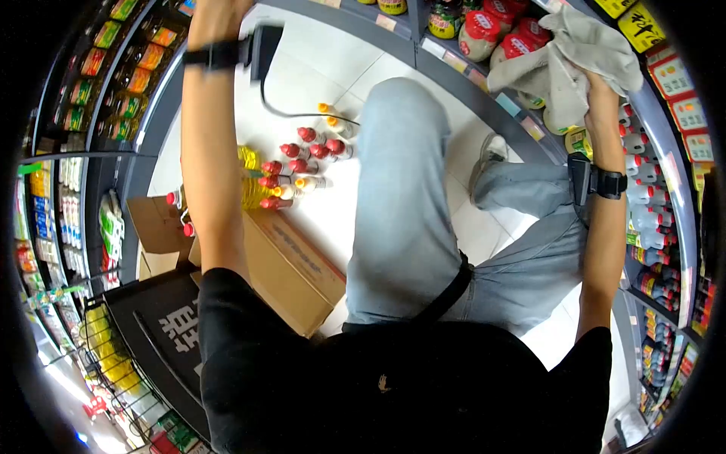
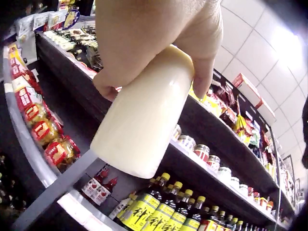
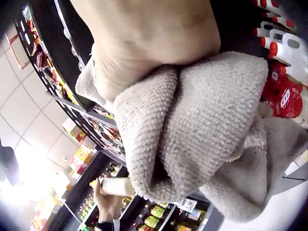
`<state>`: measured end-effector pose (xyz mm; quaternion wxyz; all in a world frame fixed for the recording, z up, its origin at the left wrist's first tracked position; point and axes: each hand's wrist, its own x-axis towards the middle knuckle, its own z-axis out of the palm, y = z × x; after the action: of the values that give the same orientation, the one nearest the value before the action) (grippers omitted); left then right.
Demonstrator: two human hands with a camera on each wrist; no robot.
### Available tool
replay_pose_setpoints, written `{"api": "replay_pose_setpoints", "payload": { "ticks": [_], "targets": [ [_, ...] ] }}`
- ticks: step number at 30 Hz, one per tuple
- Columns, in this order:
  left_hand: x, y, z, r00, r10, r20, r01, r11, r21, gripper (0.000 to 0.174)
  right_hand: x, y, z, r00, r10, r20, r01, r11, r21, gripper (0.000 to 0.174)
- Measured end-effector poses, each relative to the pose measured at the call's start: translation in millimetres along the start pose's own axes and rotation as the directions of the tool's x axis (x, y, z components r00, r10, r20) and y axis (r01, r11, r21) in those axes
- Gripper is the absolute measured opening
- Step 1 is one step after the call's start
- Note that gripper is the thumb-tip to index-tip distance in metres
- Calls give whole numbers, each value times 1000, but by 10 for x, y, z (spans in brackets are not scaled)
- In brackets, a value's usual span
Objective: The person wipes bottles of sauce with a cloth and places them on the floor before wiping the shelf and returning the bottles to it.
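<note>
My left hand (image 2: 159, 38) grips a smooth cream-coloured bottle (image 2: 144, 120), fingers and thumb on either side of it. Seen from the right wrist, that bottle (image 3: 118, 186) has a yellow cap end held in the left hand (image 3: 107, 204). In the head view only part of the left hand (image 1: 219, 7) shows at the top edge, and the bottle is out of sight. A crumpled grey textured cloth (image 3: 216, 110) hangs from my right hand (image 3: 154, 43), its fingers mostly hidden in the folds. Over the right-hand shelf, the head view shows the same cloth (image 1: 567, 64).
Several red-capped bottles (image 1: 295, 166) stand on the tiled floor beside an open cardboard box (image 1: 291, 265) and yellow oil bottles (image 1: 249, 178). Shelves (image 1: 454, 68) of jars and bottles curve round both sides. Yellow-labelled dark bottles (image 2: 159, 207) line a lower shelf.
</note>
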<state>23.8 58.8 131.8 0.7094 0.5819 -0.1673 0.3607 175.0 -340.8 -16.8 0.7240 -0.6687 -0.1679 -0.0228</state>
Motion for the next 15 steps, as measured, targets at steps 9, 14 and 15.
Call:
{"api": "replay_pose_setpoints", "payload": {
  "ticks": [9, 14, 15],
  "targets": [
    [-3071, -189, -304, 773, -478, -416, 498, 864, -67, 42, 37, 2, -94, 1000, 24, 2, -24, 999, 31, 40],
    [-3922, -878, -420, 846, -348, -403, 523, 402, 751, 38, 19, 28, -16, 996, 87, 15, -88, 996, 25, 39],
    [-4027, -1097, -504, 859, -333, -389, 501, 385, 775, 40, 11, 32, -4, 996, 84, 14, -85, 996, 20, 39]
  ]
}}
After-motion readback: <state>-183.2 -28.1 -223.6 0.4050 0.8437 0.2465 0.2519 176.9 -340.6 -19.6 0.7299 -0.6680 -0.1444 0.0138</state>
